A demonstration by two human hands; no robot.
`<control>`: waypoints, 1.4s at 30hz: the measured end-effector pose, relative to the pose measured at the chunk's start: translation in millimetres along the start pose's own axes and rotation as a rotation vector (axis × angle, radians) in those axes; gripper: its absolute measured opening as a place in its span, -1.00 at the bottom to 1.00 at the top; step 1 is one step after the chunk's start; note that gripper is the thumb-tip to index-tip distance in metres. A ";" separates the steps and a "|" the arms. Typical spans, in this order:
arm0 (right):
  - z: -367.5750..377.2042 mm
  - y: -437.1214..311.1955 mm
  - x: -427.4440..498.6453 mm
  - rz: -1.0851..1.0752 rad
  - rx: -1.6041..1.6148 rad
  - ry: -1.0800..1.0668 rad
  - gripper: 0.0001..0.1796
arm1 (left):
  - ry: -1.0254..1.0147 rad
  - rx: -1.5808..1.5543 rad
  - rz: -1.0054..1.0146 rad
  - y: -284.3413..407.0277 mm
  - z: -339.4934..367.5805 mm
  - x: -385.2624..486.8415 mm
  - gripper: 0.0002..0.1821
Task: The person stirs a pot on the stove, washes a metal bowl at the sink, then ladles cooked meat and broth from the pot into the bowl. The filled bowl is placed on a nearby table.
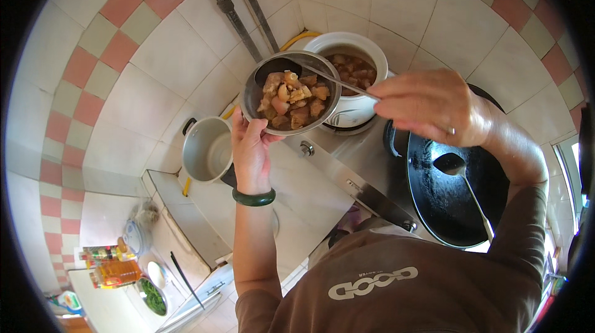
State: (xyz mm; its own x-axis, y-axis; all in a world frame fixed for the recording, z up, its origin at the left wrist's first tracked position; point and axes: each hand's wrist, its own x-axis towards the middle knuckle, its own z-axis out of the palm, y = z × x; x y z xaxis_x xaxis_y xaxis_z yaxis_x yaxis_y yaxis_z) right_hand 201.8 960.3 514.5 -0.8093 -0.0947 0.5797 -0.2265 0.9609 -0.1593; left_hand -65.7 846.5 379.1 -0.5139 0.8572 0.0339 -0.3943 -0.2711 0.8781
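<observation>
My left hand (253, 152) grips the near rim of a metal bowl (251, 104), with the thumb at the edge. Chunks of braised meat (300, 103) fill the bowl's middle. In my right hand (427, 105) is the long handle of a metal ladle (278, 70), whose dark scoop rests inside the bowl behind the meat. Just behind and to the right of the bowl stands a white ceramic pot (346, 117) on the stove. Brown stew (351, 70) with meat pieces shows in it, partly covered by the bowl and the ladle handle.
At the right, a black wok (437, 212) holds a second ladle (450, 164). An aluminium pot (204, 147) stands left of my left wrist. Stove knobs (307, 148) line the steel stove (334, 145). A bowl of greens (152, 296) and an oil bottle (116, 273) sit lower left.
</observation>
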 end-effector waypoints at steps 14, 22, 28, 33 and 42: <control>-29.1 -23.1 -21.3 0.004 -0.202 0.002 -0.71 | 0.027 -0.011 0.031 8.9 -0.2 -7.7 -0.63; -3.0 -20.1 -24.1 0.093 -0.076 -0.124 -0.77 | 0.048 0.046 0.018 4.5 -1.4 -2.5 -0.52; -3.4 -1.4 -12.2 0.526 0.361 0.268 -0.77 | 0.051 0.046 -0.005 0.1 -2.9 -1.4 -0.52; -14.7 10.2 10.0 0.589 0.308 0.172 -0.77 | 0.044 0.065 -0.007 -1.5 -1.6 0.3 -0.52; -20.1 32.4 23.9 0.608 0.384 0.148 -0.74 | 0.081 0.056 -0.009 0.3 0.8 1.8 -0.49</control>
State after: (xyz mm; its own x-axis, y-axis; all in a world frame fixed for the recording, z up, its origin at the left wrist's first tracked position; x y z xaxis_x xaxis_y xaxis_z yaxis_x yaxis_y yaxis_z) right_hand 186.0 994.4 539.2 -0.7768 0.4884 0.3974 0.0431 0.6709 -0.7403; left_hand -66.1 848.3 379.7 -0.5711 0.8208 -0.0112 -0.3573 -0.2363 0.9036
